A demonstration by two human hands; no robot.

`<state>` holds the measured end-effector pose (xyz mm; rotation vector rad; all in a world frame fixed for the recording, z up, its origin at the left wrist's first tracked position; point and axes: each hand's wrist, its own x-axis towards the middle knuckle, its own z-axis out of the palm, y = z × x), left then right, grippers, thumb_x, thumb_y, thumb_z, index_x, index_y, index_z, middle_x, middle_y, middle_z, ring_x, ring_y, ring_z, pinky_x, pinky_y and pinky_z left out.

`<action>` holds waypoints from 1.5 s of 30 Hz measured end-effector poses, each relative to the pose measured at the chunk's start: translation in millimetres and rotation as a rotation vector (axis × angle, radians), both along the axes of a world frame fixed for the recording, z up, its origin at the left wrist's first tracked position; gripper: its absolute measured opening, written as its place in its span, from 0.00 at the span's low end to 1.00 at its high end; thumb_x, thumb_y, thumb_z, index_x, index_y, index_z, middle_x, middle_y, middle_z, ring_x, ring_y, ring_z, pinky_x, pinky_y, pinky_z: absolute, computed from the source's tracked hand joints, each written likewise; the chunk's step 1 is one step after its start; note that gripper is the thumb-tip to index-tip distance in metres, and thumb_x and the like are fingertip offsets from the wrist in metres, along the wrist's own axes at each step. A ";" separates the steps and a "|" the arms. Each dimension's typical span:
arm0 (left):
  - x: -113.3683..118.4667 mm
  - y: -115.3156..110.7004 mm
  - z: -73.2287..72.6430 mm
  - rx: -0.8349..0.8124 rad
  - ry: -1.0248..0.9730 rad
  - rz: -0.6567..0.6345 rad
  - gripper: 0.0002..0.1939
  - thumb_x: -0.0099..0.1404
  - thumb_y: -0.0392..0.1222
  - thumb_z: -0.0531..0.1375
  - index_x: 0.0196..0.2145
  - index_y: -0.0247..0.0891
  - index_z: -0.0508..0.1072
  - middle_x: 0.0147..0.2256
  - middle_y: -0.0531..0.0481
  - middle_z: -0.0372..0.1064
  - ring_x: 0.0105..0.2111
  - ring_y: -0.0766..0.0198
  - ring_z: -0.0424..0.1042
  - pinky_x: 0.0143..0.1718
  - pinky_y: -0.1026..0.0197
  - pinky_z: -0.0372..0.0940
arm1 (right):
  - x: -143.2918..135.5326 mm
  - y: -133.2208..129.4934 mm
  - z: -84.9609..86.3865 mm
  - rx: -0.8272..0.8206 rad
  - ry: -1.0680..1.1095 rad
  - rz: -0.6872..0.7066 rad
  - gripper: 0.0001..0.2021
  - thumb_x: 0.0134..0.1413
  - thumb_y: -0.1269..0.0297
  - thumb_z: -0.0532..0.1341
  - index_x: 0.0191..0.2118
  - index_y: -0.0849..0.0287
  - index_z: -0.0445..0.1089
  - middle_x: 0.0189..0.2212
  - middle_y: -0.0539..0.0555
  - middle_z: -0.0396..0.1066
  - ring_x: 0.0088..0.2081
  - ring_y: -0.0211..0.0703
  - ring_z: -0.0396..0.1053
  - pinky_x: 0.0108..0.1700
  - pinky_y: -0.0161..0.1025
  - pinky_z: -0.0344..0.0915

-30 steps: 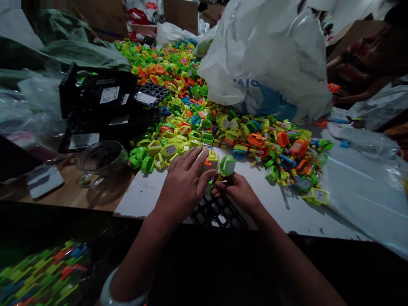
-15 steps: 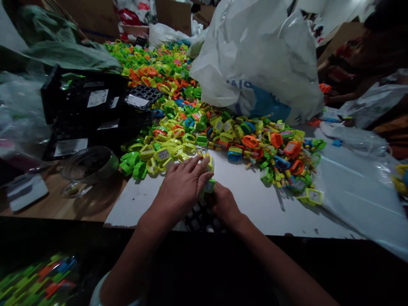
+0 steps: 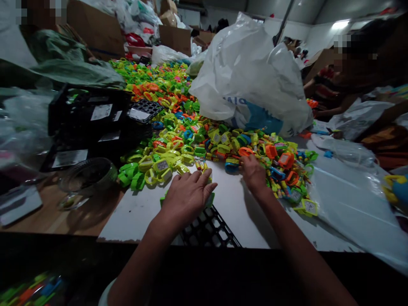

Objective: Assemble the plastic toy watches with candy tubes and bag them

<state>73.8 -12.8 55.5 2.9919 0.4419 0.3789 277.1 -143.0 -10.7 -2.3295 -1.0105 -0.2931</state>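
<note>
My left hand [image 3: 188,193] lies palm down with its fingers stretched out, over green and yellow toy watches on a black plastic grid tray [image 3: 212,231]. Its palm hides most of what lies beneath. At the near edge of the pile of toy watches [image 3: 168,148], my right hand [image 3: 254,174] has its fingers curled in beside an orange toy watch [image 3: 246,151]; the fingertips are partly hidden, so what they pinch does not show. Just left of them lies a blue toy watch [image 3: 231,165]. Small tubes with coloured contents lie among the watches.
A large white plastic bag [image 3: 248,72] stands behind the pile. Stacked black trays [image 3: 92,123] and a clear bowl [image 3: 87,174] are on the left. Clear plastic sheeting [image 3: 350,199] covers the right side of the white board [image 3: 127,216]. A person [image 3: 331,91] sits at the far right.
My right hand has left the grid tray beside the left hand and moved forward and right to the pile. The left hand stays over the tray. The view has tilted up slightly.
</note>
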 end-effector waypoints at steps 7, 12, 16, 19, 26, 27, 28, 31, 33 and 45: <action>0.1 -0.5 0.7 -0.022 0.034 0.008 0.25 0.69 0.56 0.45 0.59 0.47 0.63 0.48 0.46 0.73 0.44 0.51 0.71 0.44 0.50 0.59 | 12.8 -15.9 1.7 -0.048 0.020 -0.078 0.06 0.50 0.72 0.56 0.34 0.60 0.67 0.34 0.59 0.69 0.37 0.47 0.65 0.40 0.43 0.62; 0.7 -1.8 3.0 0.003 0.089 0.005 0.25 0.70 0.55 0.43 0.60 0.46 0.61 0.52 0.46 0.70 0.46 0.52 0.70 0.47 0.50 0.59 | -56.8 -15.0 -5.0 0.280 0.888 0.224 0.12 0.50 0.58 0.60 0.39 0.59 0.65 0.29 0.52 0.70 0.29 0.41 0.68 0.32 0.38 0.65; 1.9 -1.8 3.8 0.033 0.128 0.001 0.26 0.71 0.54 0.42 0.61 0.45 0.59 0.54 0.46 0.69 0.49 0.50 0.68 0.47 0.49 0.59 | -97.0 -4.6 -21.3 0.428 1.162 0.374 0.12 0.47 0.56 0.62 0.35 0.59 0.67 0.28 0.48 0.70 0.29 0.38 0.67 0.34 0.36 0.65; 2.3 -2.3 3.7 0.030 0.136 0.005 0.26 0.71 0.54 0.42 0.61 0.46 0.59 0.54 0.46 0.68 0.49 0.49 0.68 0.47 0.48 0.59 | -104.2 -2.3 -32.2 0.411 1.104 0.341 0.10 0.46 0.59 0.62 0.33 0.59 0.68 0.27 0.48 0.70 0.29 0.38 0.67 0.33 0.35 0.65; 2.3 -1.8 1.1 0.020 0.123 0.004 0.27 0.70 0.56 0.42 0.62 0.46 0.57 0.53 0.46 0.69 0.48 0.50 0.68 0.46 0.48 0.58 | -106.1 -5.4 -39.6 0.270 0.738 0.371 0.07 0.53 0.61 0.57 0.34 0.58 0.68 0.30 0.51 0.71 0.32 0.41 0.68 0.34 0.36 0.64; 2.3 -1.8 1.1 0.016 0.125 0.007 0.27 0.70 0.56 0.41 0.62 0.46 0.57 0.53 0.46 0.69 0.48 0.50 0.68 0.46 0.48 0.58 | -107.3 -4.7 -39.0 0.250 0.695 0.394 0.07 0.55 0.61 0.57 0.34 0.58 0.68 0.30 0.51 0.71 0.32 0.40 0.67 0.34 0.36 0.63; 2.3 -1.8 1.3 0.014 0.128 0.009 0.27 0.70 0.56 0.41 0.62 0.46 0.57 0.53 0.46 0.69 0.49 0.49 0.68 0.46 0.48 0.58 | -108.4 -3.8 -38.2 0.238 0.655 0.404 0.08 0.56 0.60 0.55 0.34 0.58 0.68 0.31 0.51 0.71 0.32 0.40 0.67 0.35 0.36 0.63; 2.1 -2.3 3.1 0.026 0.136 0.010 0.29 0.69 0.58 0.41 0.62 0.44 0.57 0.53 0.44 0.69 0.49 0.48 0.67 0.47 0.47 0.58 | -109.5 -1.3 -35.9 0.234 0.607 0.382 0.10 0.59 0.58 0.54 0.35 0.58 0.67 0.32 0.51 0.71 0.31 0.38 0.66 0.34 0.35 0.62; 1.8 -3.0 4.7 0.037 0.149 0.009 0.30 0.69 0.59 0.41 0.62 0.42 0.57 0.51 0.43 0.70 0.48 0.48 0.68 0.48 0.47 0.58 | -109.0 -0.5 -35.0 0.241 0.647 0.392 0.08 0.58 0.60 0.55 0.36 0.58 0.67 0.31 0.49 0.71 0.30 0.37 0.65 0.32 0.34 0.62; -0.4 0.1 10.7 0.059 0.159 0.077 0.29 0.69 0.58 0.40 0.60 0.42 0.59 0.46 0.43 0.72 0.46 0.49 0.69 0.47 0.49 0.60 | -63.6 -11.5 -21.8 0.163 0.312 0.257 0.09 0.55 0.68 0.57 0.43 0.59 0.68 0.37 0.54 0.70 0.37 0.41 0.67 0.40 0.36 0.64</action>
